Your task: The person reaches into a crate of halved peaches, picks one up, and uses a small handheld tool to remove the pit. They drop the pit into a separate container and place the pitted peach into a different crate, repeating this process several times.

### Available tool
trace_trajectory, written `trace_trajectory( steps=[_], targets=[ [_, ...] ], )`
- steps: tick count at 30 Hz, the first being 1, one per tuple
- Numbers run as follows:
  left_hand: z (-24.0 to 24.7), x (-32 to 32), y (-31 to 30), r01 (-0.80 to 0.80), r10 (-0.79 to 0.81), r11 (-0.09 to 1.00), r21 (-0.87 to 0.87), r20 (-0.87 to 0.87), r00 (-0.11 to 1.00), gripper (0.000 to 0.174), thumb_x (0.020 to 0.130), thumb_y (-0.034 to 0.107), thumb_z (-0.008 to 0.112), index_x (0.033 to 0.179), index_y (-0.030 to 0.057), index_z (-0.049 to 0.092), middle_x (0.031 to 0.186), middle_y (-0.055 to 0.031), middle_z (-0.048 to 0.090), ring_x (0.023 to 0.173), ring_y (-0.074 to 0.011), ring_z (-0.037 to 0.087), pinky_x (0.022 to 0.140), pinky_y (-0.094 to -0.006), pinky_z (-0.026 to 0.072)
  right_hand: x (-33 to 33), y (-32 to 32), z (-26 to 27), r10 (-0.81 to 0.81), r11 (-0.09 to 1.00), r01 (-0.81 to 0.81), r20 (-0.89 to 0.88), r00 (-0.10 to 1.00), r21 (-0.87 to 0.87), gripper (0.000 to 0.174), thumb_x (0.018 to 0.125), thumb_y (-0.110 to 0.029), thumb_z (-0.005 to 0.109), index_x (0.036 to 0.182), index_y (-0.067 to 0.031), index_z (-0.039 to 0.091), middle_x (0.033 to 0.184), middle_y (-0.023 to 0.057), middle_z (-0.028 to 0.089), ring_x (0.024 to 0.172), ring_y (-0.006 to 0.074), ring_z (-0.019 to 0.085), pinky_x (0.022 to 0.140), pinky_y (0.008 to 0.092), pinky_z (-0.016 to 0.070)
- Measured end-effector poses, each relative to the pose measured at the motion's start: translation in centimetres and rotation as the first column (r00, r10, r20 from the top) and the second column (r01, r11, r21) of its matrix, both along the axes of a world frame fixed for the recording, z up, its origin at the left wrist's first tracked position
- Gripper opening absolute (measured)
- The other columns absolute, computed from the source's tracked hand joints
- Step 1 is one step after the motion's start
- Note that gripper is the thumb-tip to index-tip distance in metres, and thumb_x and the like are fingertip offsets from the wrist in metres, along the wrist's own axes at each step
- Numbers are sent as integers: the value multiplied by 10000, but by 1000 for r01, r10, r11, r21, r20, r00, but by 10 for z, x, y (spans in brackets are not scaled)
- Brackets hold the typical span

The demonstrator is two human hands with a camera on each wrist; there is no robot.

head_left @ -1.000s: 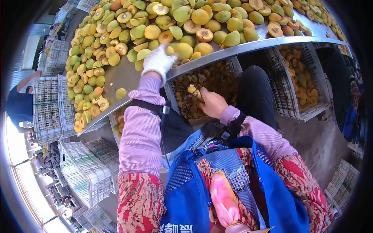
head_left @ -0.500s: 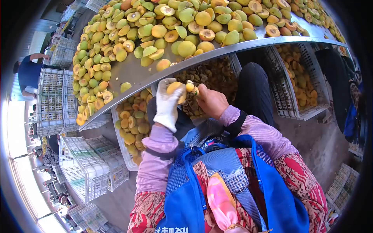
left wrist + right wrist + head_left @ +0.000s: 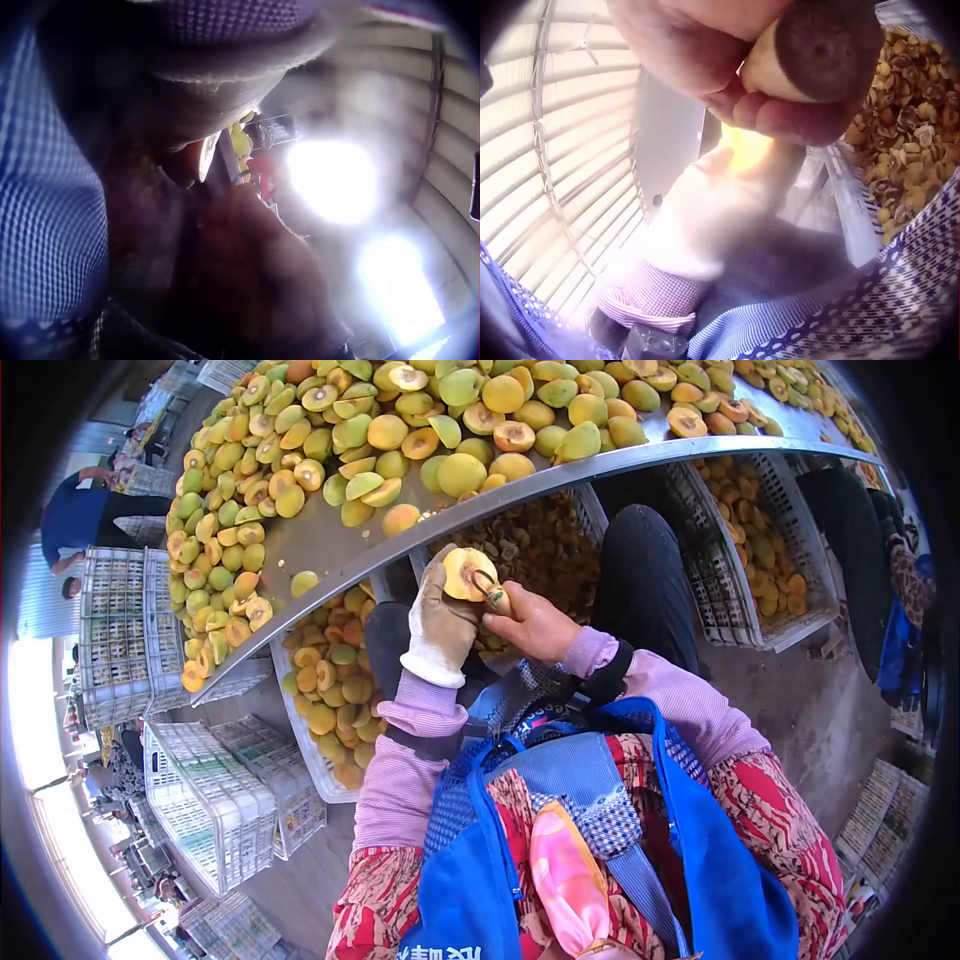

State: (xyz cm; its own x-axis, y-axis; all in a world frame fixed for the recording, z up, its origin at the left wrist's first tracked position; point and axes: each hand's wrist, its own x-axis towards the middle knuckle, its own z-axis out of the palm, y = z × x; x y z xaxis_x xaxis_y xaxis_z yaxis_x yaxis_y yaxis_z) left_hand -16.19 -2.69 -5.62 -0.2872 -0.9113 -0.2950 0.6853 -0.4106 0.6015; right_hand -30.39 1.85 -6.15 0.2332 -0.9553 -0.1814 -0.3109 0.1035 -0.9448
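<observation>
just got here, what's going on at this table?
A person is working on cut fruit. The gloved left hand grips a fruit half, cut face showing, while the bare right hand grips a tool by its handle, its metal loop at the cut face. More fruit, much of it halved, is heaped on the metal table. Below the table edge, one crate holds fruit pieces and another holds smaller brownish scraps.

Head cam's set above the fingers [image 3: 508,626], pointed down, with the table [image 3: 325,545] caught beyond them. Both wrist views are shot super close to the fingers, kinda angled upward, so the roof [image 3: 454,112] is shared behind them.
</observation>
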Motion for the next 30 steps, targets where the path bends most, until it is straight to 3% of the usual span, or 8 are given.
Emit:
trace_trajectory(
  steps=[3,6,10,18,20,23,27,30],
  targets=[
    [-3,-7,1,-151,176,983,-101,317,932,337,920,267,398,1107,10,511,1019,-118,575,925,-266,580,825,-392,489,1,-4,-2,76,996,-76,8,997,41,346,848,-283,561,1000,2,436,910,239,573,874,373,567,757,401,449],
    [1,-6,-1,-145,143,989,-21,365,920,371,900,318,415,1081,11,516,950,-127,586,874,-262,590,795,-390,497,4,-5,7,148,984,-155,73,986,90,355,844,-279,563,986,15,422,900,259,566,875,395,562,753,416,447],
    [-12,-13,-7,-205,201,979,-1,202,959,385,886,338,414,1046,-1,504,919,-149,583,834,-278,589,778,-404,501,6,-10,7,28,999,-27,-66,997,21,343,842,-247,560,987,24,409,873,257,568,849,398,564,733,416,448],
    [-13,-19,-7,-245,264,964,-99,352,898,389,910,392,416,993,20,497,900,-131,572,783,-245,589,724,-383,515,13,-16,14,28,994,-18,-89,996,107,315,798,-174,537,975,53,408,854,277,574,838,419,565,727,428,452],
    [-12,-17,-6,-248,286,958,-142,437,853,405,912,421,416,976,30,496,861,-118,574,745,-236,588,681,-370,518,9,-19,33,117,949,-105,-21,993,299,297,778,-138,531,983,46,421,808,252,582,798,369,596,689,403,471],
    [-9,-16,-8,-239,239,970,-52,418,877,380,898,399,459,953,27,510,836,-118,581,730,-236,590,660,-360,513,7,-22,26,150,900,-163,65,987,404,253,767,-105,531,966,36,463,745,209,587,737,294,621,648,367,488],
    [-7,-15,-9,-179,154,983,34,364,919,385,859,364,544,955,-10,550,801,-131,589,695,-231,603,625,-353,526,8,-19,-9,165,965,-173,58,985,196,272,764,-121,584,978,26,506,712,160,595,660,226,620,596,338,493],
    [-8,-10,-10,-110,111,994,-24,373,921,339,843,308,572,935,-18,566,796,-131,598,682,-238,607,630,-360,523,3,-22,-17,147,973,-183,233,961,143,305,757,-164,642,992,5,546,712,121,606,593,204,603,550,326,488]
  ],
)
